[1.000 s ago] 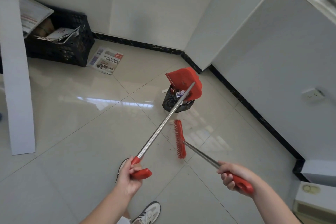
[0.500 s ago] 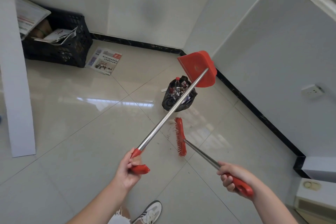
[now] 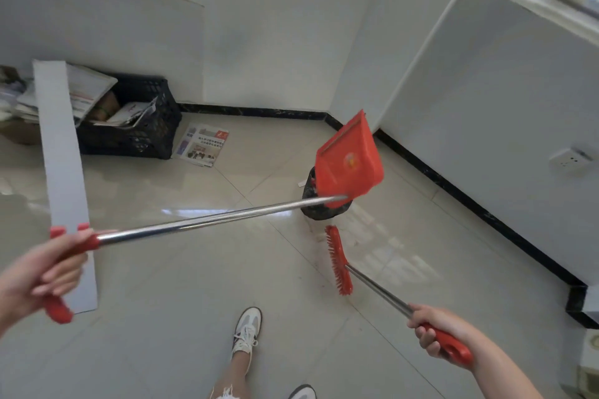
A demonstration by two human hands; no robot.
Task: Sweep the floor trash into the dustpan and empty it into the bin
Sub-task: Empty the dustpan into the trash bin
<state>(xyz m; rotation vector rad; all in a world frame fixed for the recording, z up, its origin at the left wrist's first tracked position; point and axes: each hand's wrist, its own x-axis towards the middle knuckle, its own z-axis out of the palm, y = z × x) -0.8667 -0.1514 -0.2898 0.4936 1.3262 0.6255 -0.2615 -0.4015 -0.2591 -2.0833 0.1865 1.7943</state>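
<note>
Left grip: the left hand [image 3: 42,269] is clamped round the red handle end of the dustpan [image 3: 348,160], fingers wrapped and blurred, held out wide to the person's left.
Dustpan shaft: the steel pole [image 3: 207,219] runs nearly level from that hand across to the pan, so the long reach puts the pan over the bin without the person stepping closer.
Dustpan: airborne and tipped, its underside turned toward the camera, directly over and partly hiding the bin [image 3: 319,207]; I judge this is the emptying tilt, or just past it. Whether any trash is left inside cannot be seen.
Right grip: the right hand [image 3: 437,334] is closed on the red handle of the broom [image 3: 338,259], low and to the right.
Broom: its bristle head rests on the floor [image 3: 194,285] just in front of the bin, parked out of the pan's path.
Bin: a small dark bag-lined bin standing on the tiles near the wall corner, a scrap of white paper just beside it.
Edges: the black skirting [image 3: 453,191] and white wall close in behind and right of the bin.
Open room: bare tile to the left and toward the person's shoe [image 3: 246,329]; the black crate [image 3: 136,126], newspaper [image 3: 202,144] and white board [image 3: 64,178] stand well apart.
</note>
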